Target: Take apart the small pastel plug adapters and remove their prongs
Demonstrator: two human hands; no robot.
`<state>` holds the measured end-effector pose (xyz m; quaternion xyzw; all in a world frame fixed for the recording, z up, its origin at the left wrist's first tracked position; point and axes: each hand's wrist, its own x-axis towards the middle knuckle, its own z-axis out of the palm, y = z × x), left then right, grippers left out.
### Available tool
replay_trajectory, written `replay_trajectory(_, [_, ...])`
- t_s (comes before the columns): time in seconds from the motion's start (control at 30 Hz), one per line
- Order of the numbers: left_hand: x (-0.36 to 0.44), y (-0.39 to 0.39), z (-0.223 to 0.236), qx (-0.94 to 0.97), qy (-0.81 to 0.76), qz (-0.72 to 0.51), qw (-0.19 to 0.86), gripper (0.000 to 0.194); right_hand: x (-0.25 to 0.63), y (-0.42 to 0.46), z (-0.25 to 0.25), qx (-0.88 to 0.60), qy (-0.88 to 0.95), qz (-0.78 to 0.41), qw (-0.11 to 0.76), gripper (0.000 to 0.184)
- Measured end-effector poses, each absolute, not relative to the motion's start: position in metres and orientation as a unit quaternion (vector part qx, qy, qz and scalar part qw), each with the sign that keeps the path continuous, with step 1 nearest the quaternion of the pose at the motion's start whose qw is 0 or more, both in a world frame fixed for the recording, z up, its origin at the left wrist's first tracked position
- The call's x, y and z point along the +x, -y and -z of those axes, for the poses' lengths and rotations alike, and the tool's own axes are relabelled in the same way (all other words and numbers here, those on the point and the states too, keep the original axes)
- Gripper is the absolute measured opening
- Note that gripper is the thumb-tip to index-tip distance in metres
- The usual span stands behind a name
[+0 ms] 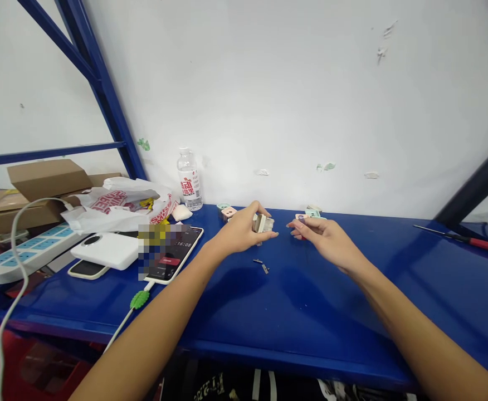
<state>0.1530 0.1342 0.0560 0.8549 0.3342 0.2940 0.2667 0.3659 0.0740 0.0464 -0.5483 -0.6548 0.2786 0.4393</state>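
Here, the left hand (244, 229) grips a small pale case (264, 224) between thumb and fingers; the right hand's (317, 234) fingers curl loosely, their contents unclear

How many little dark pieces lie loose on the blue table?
2: first piece near the left hand, second piece just right, closer to the person. More may be hidden.

We seem to be at a workbench in a small workshop or storeroom. We see a blue metal rack (102, 83) whose shelf (311, 312) serves as the bench, against a scuffed white wall (289, 100). A screwdriver (478, 241), a power strip (30, 253), an open carton (49, 181) and a red crate (47, 362) suggest it, though we cannot tell exactly which.
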Motion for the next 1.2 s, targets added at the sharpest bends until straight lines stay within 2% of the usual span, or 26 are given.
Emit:
replay_trajectory(0.1, [0.144, -0.135, -0.065, 0.867, -0.362, -0.261, 0.220, 0.048, 0.364, -0.075, -0.043, -0.582, 0.677, -0.182, 0.412, 0.048])
replay_trajectory(0.17, [0.139, -0.136, -0.071, 0.883, -0.368, -0.215, 0.198, 0.043, 0.362, -0.075, -0.040, -0.590, 0.669, -0.182, 0.413, 0.049])
replay_trajectory(0.27, [0.132, -0.136, -0.077, 0.902, -0.361, -0.105, 0.214, 0.026, 0.357, -0.074, -0.037, -0.568, 0.674, -0.210, 0.423, 0.048])
replay_trajectory(0.37, [0.130, -0.138, -0.077, 0.901, -0.370, -0.024, 0.226, 0.012, 0.354, -0.072, -0.036, -0.536, 0.719, -0.163, 0.412, 0.043])
replay_trajectory(0.57, [0.131, -0.140, -0.071, 0.840, -0.471, 0.132, 0.237, 0.015, 0.345, -0.072, -0.025, -0.478, 0.810, -0.143, 0.308, 0.022])
replay_trajectory(0.67, [0.129, -0.141, -0.070, 0.823, -0.481, 0.130, 0.271, 0.032, 0.335, -0.077, -0.012, -0.464, 0.835, -0.155, 0.250, 0.022])
replay_trajectory(0.77, [0.126, -0.144, -0.072, 0.827, -0.471, 0.108, 0.286, 0.044, 0.326, -0.085, -0.002, -0.467, 0.834, -0.183, 0.232, 0.023])
replay_trajectory(1.2, [0.123, -0.145, -0.070, 0.819, -0.481, 0.104, 0.295, 0.042, 0.321, -0.093, -0.002, -0.473, 0.805, -0.272, 0.233, 0.002])
